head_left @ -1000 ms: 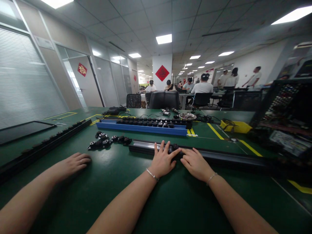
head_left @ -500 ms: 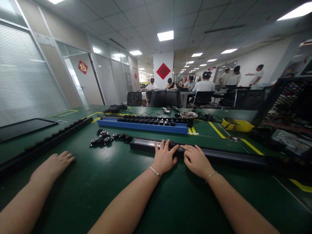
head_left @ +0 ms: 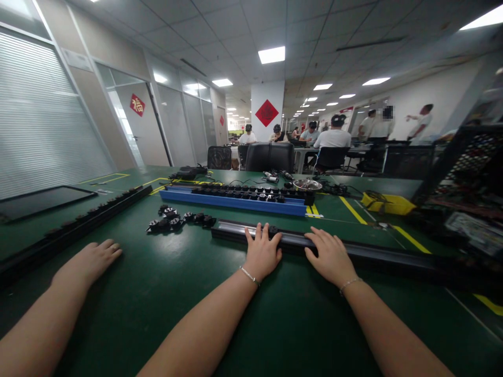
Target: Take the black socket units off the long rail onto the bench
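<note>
A long black rail [head_left: 291, 240] with a shiny strip along its left part lies across the table in front of me. My left hand [head_left: 261, 254] rests over it, fingers spread and fingertips on its top, beside a small black part [head_left: 273, 229] sitting on the rail. Farther right, my right hand [head_left: 332, 256] also lies on the rail with its fingers apart. Left of the rail's end is a loose group of small black and silver parts [head_left: 168, 220]. What is under my palms is hidden.
Another person's hand [head_left: 90, 262] lies on the green table at left, near a black rail [head_left: 78, 228] carrying a row of parts. Behind stand a blue rail [head_left: 236, 202], a metal bowl [head_left: 307, 185] and a yellow bin [head_left: 387, 202]. Dark metal equipment [head_left: 467, 173] borders the right.
My right hand has moved right along the rail, away from my left hand, and its fingers have spread. My left hand stays nearly in place. The view has shifted slightly.
</note>
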A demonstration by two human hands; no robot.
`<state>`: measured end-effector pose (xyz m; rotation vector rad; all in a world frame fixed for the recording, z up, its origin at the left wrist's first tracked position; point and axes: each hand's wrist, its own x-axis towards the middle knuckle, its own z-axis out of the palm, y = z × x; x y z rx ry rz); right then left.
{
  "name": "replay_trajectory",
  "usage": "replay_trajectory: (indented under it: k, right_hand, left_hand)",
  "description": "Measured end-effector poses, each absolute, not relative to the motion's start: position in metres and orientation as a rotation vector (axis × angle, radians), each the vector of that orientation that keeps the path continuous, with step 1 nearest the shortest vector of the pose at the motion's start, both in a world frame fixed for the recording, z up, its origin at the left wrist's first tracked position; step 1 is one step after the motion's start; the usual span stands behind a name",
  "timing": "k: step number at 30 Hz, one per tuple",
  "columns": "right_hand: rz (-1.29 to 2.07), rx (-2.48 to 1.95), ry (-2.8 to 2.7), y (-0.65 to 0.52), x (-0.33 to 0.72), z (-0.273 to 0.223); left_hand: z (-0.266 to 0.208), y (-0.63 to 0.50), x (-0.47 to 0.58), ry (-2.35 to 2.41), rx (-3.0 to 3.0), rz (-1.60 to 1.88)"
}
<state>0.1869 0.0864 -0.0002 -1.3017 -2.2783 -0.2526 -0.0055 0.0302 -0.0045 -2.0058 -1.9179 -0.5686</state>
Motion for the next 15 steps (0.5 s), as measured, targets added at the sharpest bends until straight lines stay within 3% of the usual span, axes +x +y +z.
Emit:
replay_trajectory:
  k: [15]
  right_hand:
    - [-0.337, -1.335, -2.391, 0.0840, 0.1853, -0.0012]
  left_hand:
    - [-0.0075, 0.0323, -0.0091, -1.953, -1.991, -0.587]
